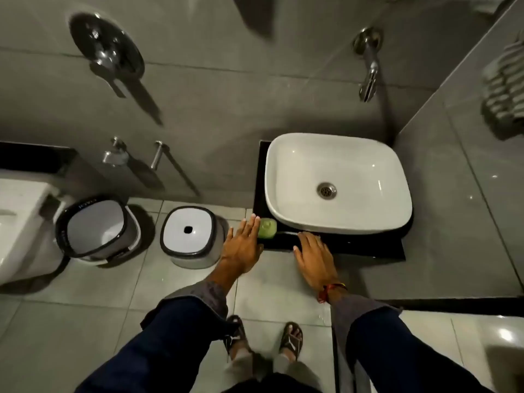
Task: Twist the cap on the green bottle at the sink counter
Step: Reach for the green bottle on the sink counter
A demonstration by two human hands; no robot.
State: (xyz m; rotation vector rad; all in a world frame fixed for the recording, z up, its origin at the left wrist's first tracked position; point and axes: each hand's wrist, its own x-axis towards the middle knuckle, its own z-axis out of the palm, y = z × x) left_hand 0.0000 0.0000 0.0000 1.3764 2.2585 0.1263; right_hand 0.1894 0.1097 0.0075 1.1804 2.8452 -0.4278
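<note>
A small green bottle (267, 228) stands on the black sink counter (354, 246), at its front left corner beside the white basin (337, 182). Seen from above, its cap cannot be told apart from the body. My left hand (243, 246) is stretched out flat with fingers apart, its fingertips touching the bottle's left side without gripping it. My right hand (313, 255) hovers over the counter's front edge, fingers spread, holding nothing, a little to the right of the bottle.
A wall tap (368, 66) hangs above the basin. On the floor to the left stand a white stool (189, 236), a bucket (97, 226) and a toilet (17, 225). A wall closes off the right side. My sandalled feet (263, 340) are on grey tiles.
</note>
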